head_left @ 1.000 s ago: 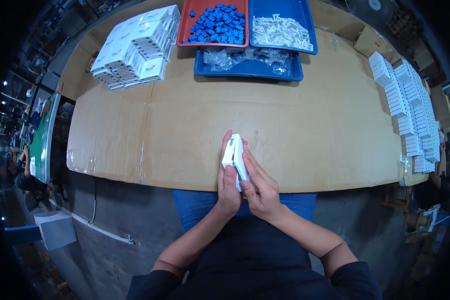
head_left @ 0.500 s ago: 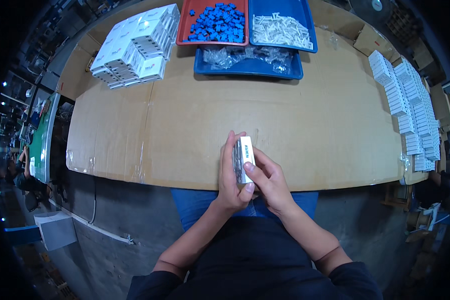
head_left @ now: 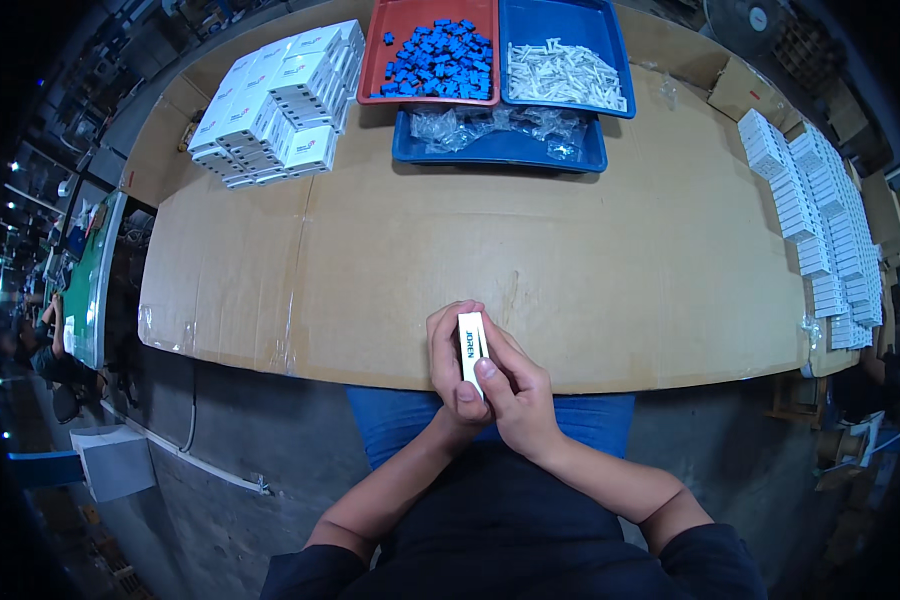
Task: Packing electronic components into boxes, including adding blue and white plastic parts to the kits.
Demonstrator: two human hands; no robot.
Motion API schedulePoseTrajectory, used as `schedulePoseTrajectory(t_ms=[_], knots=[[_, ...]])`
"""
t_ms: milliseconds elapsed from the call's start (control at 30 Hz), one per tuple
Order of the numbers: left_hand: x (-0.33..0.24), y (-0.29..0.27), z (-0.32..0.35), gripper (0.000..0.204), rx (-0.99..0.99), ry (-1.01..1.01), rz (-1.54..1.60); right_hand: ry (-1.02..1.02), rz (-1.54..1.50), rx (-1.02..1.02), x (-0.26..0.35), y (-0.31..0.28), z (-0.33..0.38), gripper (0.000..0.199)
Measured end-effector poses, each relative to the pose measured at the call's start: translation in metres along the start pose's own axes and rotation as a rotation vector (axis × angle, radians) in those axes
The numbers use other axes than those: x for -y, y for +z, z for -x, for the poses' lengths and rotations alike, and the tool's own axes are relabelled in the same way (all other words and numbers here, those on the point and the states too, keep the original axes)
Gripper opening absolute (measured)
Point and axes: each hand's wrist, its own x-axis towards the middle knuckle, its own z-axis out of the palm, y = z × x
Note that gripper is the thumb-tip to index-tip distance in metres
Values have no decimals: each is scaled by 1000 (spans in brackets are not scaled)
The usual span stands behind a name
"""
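Note:
A small white box [head_left: 472,345] with dark lettering on its narrow side stands between my hands, close to the table's front edge. My left hand [head_left: 444,355] is wrapped round its left side, thumb at the near end. My right hand [head_left: 520,395] closes on it from the right, with the thumb pressed on the lettered side. The palms and fingers cover its broad faces.
At the back sit a red tray [head_left: 368,75] of blue parts, a blue tray [head_left: 622,75] of white plastic pieces, and a lower blue tray [head_left: 500,160] holding clear plastic. White boxes [head_left: 255,100] are stacked back left; more white pieces [head_left: 795,205] line the right of the cardboard-covered table [head_left: 390,260].
Both hands have come nearer to my body with the box, moving slightly left. The box has turned so its lettered side faces up more, and its grey face no longer shows.

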Motion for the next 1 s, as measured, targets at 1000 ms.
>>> schedulePoseTrajectory(t_ms=[1000], knots=[[-22,0,-10,76,244,-1119,603,-496,695,245,-20,-84,-38,97]])
